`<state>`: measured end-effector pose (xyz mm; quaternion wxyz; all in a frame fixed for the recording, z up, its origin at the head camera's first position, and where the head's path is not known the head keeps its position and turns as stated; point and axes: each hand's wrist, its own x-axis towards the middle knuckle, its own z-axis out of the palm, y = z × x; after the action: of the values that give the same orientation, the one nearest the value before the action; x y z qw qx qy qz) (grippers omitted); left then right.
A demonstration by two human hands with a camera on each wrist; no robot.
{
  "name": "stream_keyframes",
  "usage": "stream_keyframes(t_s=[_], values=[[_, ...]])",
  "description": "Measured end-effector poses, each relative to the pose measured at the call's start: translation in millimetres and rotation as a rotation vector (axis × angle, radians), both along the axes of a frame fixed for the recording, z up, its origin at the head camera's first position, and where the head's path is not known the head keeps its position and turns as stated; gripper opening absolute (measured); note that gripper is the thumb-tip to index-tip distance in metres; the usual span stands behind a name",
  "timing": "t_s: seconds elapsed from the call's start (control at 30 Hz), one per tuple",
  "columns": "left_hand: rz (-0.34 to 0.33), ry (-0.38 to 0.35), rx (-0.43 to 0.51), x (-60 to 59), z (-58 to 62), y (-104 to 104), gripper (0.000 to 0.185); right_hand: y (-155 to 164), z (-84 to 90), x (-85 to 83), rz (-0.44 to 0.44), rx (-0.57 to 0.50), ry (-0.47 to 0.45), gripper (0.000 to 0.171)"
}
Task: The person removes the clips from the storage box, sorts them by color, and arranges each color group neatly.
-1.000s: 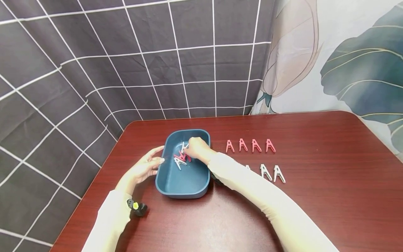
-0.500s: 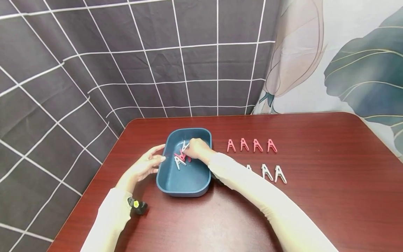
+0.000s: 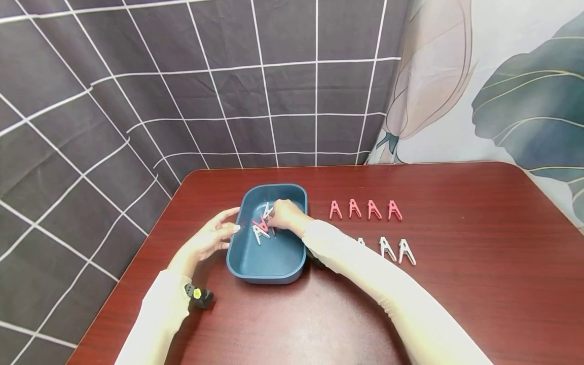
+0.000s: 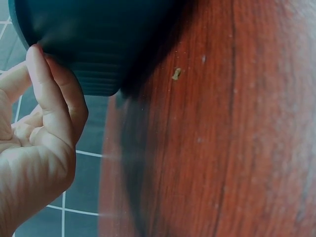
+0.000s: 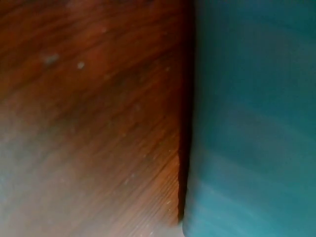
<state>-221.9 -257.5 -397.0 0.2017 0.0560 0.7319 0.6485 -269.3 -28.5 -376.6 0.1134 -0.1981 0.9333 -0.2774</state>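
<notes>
My right hand (image 3: 287,215) reaches over the right rim into a blue plastic box (image 3: 266,262). Its curled fingers hold a pink clothespin (image 3: 272,227) among the other pegs, with the fingertips mostly hidden under the hand. Beside it in the box lie another pink clothespin (image 3: 261,224), a white clothespin (image 3: 258,234) and, farther back, a second white clothespin (image 3: 267,210). At the box's left side, my left hand (image 3: 214,237) touches the outer wall with thumb and fingers extended. The left wrist view shows its fingertips (image 4: 35,55) right at the wall near the rim.
Right of the box, a row of pink clothespins (image 3: 371,210) stands behind a row of white clothespins (image 3: 387,249), partly covered by the right sleeve (image 3: 365,274). All are on a reddish-brown table (image 3: 465,228). A grey checked curtain (image 3: 283,91) hangs behind.
The pink clothespin at my right fingertips has shifted slightly up and left. Both hands stay nearly in place; the whole head view has shifted a little.
</notes>
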Motion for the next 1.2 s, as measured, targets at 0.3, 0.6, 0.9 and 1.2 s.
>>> stream_keyframes(t_s=[0.3,0.6,0.9,1.2], values=[[-0.009,0.007,0.023,-0.6,2.0,1.7,0.062,1.5,0.3,0.2,0.029,0.032,0.043,0.04],[-0.003,-0.003,0.014,-2.3,0.9,3.8,0.062,2.6,0.4,2.0,0.025,0.086,0.084,0.031],[0.001,0.009,0.01,-0.5,0.8,2.2,0.062,-0.3,1.4,2.7,0.011,0.083,0.102,0.031],[0.002,0.01,0.003,1.1,1.3,1.1,0.063,-1.2,3.1,1.9,-0.011,-0.003,0.129,0.015]])
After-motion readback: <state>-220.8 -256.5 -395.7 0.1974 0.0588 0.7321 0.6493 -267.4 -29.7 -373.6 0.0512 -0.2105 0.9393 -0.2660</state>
